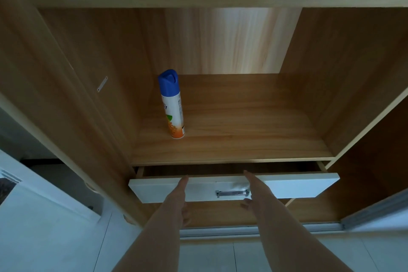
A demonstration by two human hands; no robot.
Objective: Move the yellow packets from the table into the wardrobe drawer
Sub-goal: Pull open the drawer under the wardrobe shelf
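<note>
Against the fingertips of the left grip (177, 196) and right grip (257, 192) sits the white-fronted drawer (298, 185), open only a crack. Both grips are flat, fingers straight, holding nothing. No yellow packets or desk show near either grip. The dark gap beyond them hides any packets already stowed, so progress cannot be judged.

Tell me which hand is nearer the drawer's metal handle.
Right. The right hand lies across the white drawer front, overlapping the right end of the metal handle. The left hand rests on the same front, clear to the handle's left.
</note>
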